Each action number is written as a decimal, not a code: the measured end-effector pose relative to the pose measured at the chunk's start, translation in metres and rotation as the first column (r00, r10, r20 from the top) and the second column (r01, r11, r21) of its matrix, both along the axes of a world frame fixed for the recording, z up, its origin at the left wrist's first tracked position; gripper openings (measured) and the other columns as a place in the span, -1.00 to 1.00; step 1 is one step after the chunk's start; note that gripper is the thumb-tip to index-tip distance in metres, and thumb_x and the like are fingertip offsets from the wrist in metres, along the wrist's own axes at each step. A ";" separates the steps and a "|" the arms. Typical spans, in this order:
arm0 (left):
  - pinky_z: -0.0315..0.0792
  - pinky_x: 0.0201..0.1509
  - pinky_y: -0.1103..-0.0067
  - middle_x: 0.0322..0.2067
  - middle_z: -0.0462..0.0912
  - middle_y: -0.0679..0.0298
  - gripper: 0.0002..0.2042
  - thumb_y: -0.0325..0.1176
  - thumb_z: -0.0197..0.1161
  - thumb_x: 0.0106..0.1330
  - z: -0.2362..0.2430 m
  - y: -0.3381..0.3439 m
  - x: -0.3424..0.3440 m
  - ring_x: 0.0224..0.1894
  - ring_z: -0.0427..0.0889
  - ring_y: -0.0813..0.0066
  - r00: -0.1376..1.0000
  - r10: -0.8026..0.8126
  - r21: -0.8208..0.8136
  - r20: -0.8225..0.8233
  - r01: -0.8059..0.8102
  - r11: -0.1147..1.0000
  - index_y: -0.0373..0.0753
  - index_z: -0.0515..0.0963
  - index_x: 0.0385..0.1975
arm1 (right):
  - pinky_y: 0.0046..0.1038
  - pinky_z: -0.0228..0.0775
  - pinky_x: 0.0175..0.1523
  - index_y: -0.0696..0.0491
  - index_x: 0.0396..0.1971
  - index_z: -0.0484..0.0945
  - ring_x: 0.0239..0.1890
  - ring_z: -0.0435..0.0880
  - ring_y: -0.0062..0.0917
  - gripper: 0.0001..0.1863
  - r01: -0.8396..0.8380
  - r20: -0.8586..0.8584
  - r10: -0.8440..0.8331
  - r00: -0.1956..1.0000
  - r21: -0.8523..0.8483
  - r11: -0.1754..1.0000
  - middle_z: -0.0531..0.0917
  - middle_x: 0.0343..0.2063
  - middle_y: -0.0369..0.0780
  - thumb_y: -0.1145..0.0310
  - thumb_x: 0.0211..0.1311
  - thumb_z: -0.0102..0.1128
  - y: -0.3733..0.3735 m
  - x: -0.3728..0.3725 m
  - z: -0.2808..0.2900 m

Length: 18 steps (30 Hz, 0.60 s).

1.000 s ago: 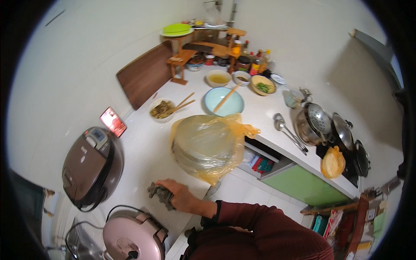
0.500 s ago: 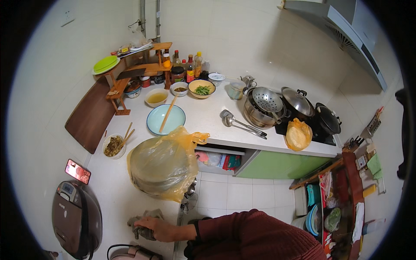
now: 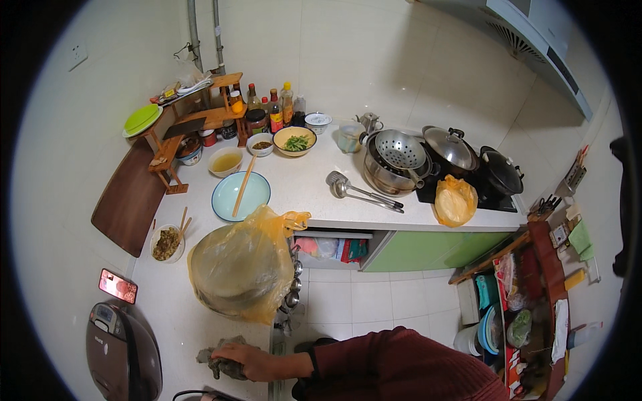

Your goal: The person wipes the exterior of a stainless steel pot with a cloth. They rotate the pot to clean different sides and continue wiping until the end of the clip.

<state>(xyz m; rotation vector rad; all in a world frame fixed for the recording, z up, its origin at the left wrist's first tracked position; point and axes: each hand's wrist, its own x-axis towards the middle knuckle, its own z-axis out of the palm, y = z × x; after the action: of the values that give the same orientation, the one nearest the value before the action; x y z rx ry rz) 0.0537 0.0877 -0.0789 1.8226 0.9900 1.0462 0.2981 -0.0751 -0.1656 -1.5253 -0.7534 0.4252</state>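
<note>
White desk carries a grey rag at its near edge, the left hand pressed flat on it, fingers spread. Just beyond sits a yellow bag covering a basin; farther, 1 blue bowl holds chopsticks.

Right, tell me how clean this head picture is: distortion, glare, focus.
Head view: strong fisheye, a black ring around the frame, the countertop edge bowing; soft glare on the wall tiles; middle sharp, while the hand on the grey rag near the rim looks softer.
</note>
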 end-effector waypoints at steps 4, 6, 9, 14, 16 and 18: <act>0.48 0.18 0.25 0.02 0.67 -0.11 -0.56 -0.14 0.08 0.68 0.005 -0.005 0.000 -0.01 0.62 0.07 0.999 0.026 0.027 -0.026 -0.025 0.999 -0.49 0.56 0.13 | -0.24 0.30 0.43 0.11 0.34 0.47 0.28 0.52 -0.08 -0.29 0.039 0.004 -0.040 0.999 0.058 0.998 0.61 0.14 -0.06 0.83 0.11 0.08 -0.015 0.007 0.017; 0.47 0.18 0.25 0.02 0.67 -0.12 -0.55 -0.13 0.07 0.69 0.007 -0.007 -0.001 0.00 0.63 0.07 0.999 0.036 0.032 -0.036 -0.035 0.999 -0.49 0.57 0.13 | -0.25 0.30 0.42 0.11 0.35 0.47 0.26 0.54 -0.09 -0.29 0.075 -0.011 -0.074 0.997 0.132 0.988 0.62 0.12 -0.07 0.82 0.13 0.09 -0.024 0.010 0.025; 0.47 0.19 0.24 0.03 0.67 -0.13 -0.54 -0.11 0.06 0.69 0.009 -0.009 -0.002 0.00 0.63 0.05 0.997 0.056 0.044 -0.057 -0.053 0.998 -0.49 0.57 0.13 | -0.21 0.35 0.37 0.13 0.28 0.50 0.24 0.57 -0.06 -0.36 0.120 -0.021 -0.118 0.993 0.213 0.970 0.65 0.11 -0.03 0.78 0.13 0.04 -0.034 0.014 0.032; 0.47 0.22 0.22 0.05 0.67 -0.15 -0.50 -0.05 0.03 0.70 0.014 -0.014 -0.010 0.03 0.63 0.04 0.996 0.066 0.112 -0.057 -0.060 0.992 -0.47 0.58 0.14 | -0.28 0.34 0.41 0.11 0.30 0.50 0.27 0.59 -0.10 -0.31 0.189 -0.001 -0.192 0.981 0.201 0.961 0.65 0.16 -0.04 0.79 0.08 0.04 -0.052 0.025 0.038; 0.47 0.23 0.20 0.07 0.66 -0.15 -0.47 -0.01 0.00 0.70 0.017 -0.015 -0.023 0.05 0.64 0.03 0.995 0.092 0.180 -0.045 -0.083 0.980 -0.46 0.59 0.15 | -0.36 0.28 0.48 0.05 0.41 0.46 0.39 0.55 -0.18 -0.30 0.155 -0.077 -0.149 0.986 0.073 0.985 0.62 0.30 -0.06 0.75 0.22 0.13 -0.065 0.027 0.041; 0.47 0.25 0.18 0.08 0.66 -0.16 -0.44 0.04 -0.03 0.70 0.015 -0.013 -0.038 0.07 0.64 0.02 0.992 0.122 0.250 -0.027 -0.112 0.962 -0.44 0.60 0.16 | -0.36 0.28 0.49 0.07 0.39 0.47 0.37 0.56 -0.19 -0.25 0.179 -0.045 -0.175 0.984 0.113 0.977 0.63 0.27 -0.06 0.78 0.12 0.06 -0.078 0.028 0.047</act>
<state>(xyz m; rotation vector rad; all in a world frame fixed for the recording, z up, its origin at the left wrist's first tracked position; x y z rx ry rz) 0.0153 0.0744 -0.0637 2.0145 1.0409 1.2554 0.3256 -0.1535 -0.1184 -1.4575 -0.5988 0.2697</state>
